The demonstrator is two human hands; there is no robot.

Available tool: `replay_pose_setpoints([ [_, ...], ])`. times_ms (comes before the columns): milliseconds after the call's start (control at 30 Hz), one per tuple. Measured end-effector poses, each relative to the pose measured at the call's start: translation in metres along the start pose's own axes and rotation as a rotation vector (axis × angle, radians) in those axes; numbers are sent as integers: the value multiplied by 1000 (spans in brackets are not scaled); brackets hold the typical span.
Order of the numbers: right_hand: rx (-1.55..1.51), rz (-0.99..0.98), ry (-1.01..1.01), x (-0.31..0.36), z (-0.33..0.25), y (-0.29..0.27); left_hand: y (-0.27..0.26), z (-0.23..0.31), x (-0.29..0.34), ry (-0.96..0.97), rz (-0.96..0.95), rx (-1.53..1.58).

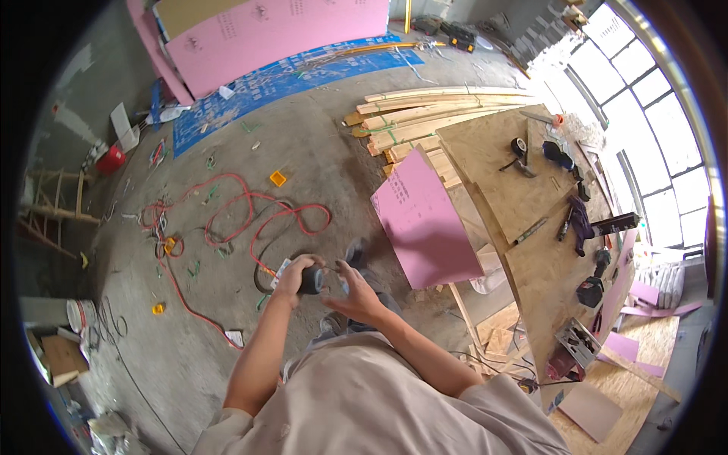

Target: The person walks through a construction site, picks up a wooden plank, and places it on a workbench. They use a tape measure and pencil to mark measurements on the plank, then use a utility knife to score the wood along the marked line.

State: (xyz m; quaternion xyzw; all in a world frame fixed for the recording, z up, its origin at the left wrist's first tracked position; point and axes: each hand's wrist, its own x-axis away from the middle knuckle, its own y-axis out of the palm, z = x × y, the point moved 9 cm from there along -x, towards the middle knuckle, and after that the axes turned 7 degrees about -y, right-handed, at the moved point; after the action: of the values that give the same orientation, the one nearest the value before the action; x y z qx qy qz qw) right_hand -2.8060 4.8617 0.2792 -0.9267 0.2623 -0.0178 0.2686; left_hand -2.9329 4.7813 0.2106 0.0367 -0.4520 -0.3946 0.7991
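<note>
While the concrete floor (318,152) fills most of the view, one plywood desk (546,265) runs down the 3 o'clock side, strewn with hand tools. Two pink foam boards: one large at 12 o'clock (273,30), one smaller (425,220) leaning at the desk's near edge. One stack of timber battens (425,114) lies at 1 o'clock, long axes pointing toward 3 o'clock. One red extension cord (243,220) loops over the floor at 9–10 o'clock of the hands.

One roll of dark tape (311,281), near frame centre, sits between both hands. Left hand (292,277) is closed around the roll, fingers wrapped over its 9 o'clock side. Right hand (356,296) is just beside it at 3 o'clock, fingers spread and open; contact with the roll cannot be told. Roll's open core faces roughly toward 3 o'clock; exact axis unclear.

One second tape roll (519,145) rests on the desk at 2 o'clock.
</note>
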Motion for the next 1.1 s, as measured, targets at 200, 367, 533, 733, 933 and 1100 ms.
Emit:
replay_pose_setpoints([
  [200,-314,-145,167,-200,55,-48,73,132,-135,-113,61,-45],
  [367,-280,-54,155,-335,119,-120,140,246,-250,-148,-44,-191],
  [533,-368,345,362,-420,188,-225,215,320,-364,-291,-317,-204],
  [733,368,923,459,-393,284,-409,199,312,-551,-457,-161,-265],
  [933,764,1312,765,-335,363,-458,71,279,-778,-611,48,-828],
  [1100,695,1311,902,-321,392,-446,51,279,-954,-636,123,-880],
])
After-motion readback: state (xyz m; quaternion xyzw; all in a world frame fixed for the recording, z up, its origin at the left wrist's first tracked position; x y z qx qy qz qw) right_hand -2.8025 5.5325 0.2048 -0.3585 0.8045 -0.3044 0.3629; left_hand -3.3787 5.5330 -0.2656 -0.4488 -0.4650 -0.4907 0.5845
